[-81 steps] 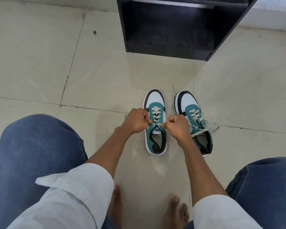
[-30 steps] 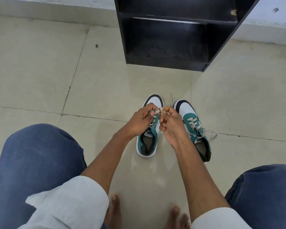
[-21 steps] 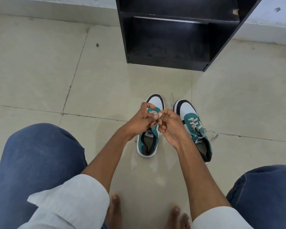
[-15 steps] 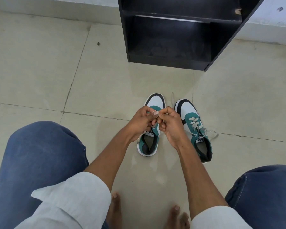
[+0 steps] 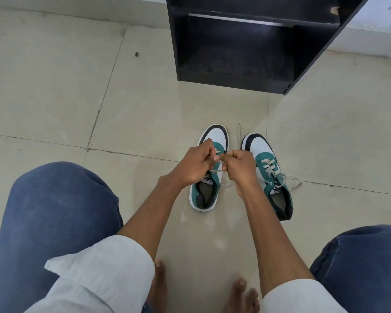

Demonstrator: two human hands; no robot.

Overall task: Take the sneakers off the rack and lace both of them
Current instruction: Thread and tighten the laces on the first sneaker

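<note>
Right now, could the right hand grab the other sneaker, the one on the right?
Probably yes. The right hand sits right beside the right sneaker with nothing between them, but it is busy pinching the lace of the left sneaker.

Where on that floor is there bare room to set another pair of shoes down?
Bare tiles spread left of the left sneaker, out to the wall, and between the sneakers' toes and the black rack. More lie right of the right sneaker, past its loose lace. It is crowded where the left hand and right hand work the laces.
</note>
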